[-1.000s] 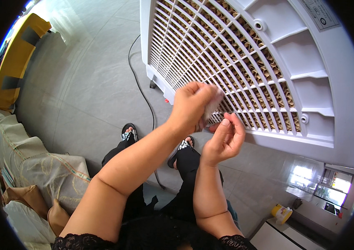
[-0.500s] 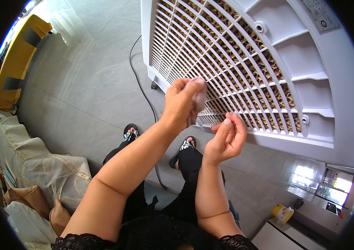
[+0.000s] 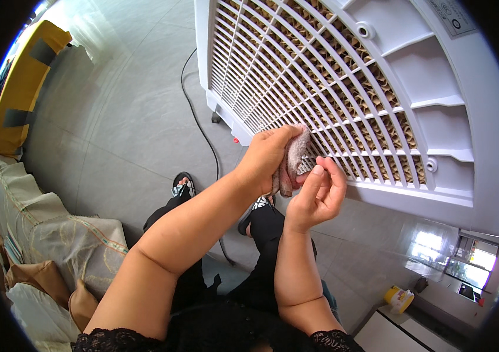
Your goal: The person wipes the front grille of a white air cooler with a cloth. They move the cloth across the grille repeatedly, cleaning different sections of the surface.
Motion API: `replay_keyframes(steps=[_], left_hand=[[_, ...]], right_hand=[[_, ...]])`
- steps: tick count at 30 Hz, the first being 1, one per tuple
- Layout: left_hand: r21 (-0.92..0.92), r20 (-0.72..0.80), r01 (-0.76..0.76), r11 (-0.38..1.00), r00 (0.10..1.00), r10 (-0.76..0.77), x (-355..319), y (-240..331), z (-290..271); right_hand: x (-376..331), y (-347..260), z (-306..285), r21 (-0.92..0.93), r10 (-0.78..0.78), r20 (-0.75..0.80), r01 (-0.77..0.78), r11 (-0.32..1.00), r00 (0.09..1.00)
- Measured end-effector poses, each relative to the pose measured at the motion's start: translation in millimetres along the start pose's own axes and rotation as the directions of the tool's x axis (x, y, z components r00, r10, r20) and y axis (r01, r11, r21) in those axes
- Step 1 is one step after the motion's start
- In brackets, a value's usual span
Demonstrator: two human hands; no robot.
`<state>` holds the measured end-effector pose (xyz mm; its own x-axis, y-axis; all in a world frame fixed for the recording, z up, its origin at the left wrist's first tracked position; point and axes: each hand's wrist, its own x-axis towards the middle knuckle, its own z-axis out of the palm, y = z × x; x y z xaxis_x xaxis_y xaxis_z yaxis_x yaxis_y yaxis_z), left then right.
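We have only one view, from a fisheye camera on the head, looking steeply down and forward along our own forearms. It sits close: the left hand (image 3: pixel 264 158) and right hand (image 3: pixel 317 196) fill the middle. Beyond them the white grille (image 3: pixel 331 88) bends near the rim; below them lies the grey floor (image 3: pixel 114 135).

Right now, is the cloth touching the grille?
Touching. The head view shows the cloth, gripped in the left hand, pressed flat against the white grille slats with no gap.
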<state>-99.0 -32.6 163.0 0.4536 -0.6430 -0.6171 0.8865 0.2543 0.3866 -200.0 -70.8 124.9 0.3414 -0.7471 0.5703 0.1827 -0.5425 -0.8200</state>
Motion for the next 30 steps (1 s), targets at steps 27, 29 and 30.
replay_keyframes(steps=[27, 29, 30], left_hand=[[0.095, 0.197, -0.064, 0.993, 0.979, 0.044, 21, 14, -41], [0.085, 0.119, -0.081, 0.993, 0.990, 0.071, 12, 14, -28], [0.168, 0.140, -0.048, 0.985, 0.990, 0.024, 11, 11, -31]], right_hand=[[-2, 1, 4, -0.022, 0.000, 0.033, 0.001, 1.000, 0.999], [-2, 0, 3, -0.011, 0.014, 0.026, -0.014, 1.000, 1.000], [-3, 0, 4, 0.002, 0.023, 0.027, -0.023, 1.000, 0.999]])
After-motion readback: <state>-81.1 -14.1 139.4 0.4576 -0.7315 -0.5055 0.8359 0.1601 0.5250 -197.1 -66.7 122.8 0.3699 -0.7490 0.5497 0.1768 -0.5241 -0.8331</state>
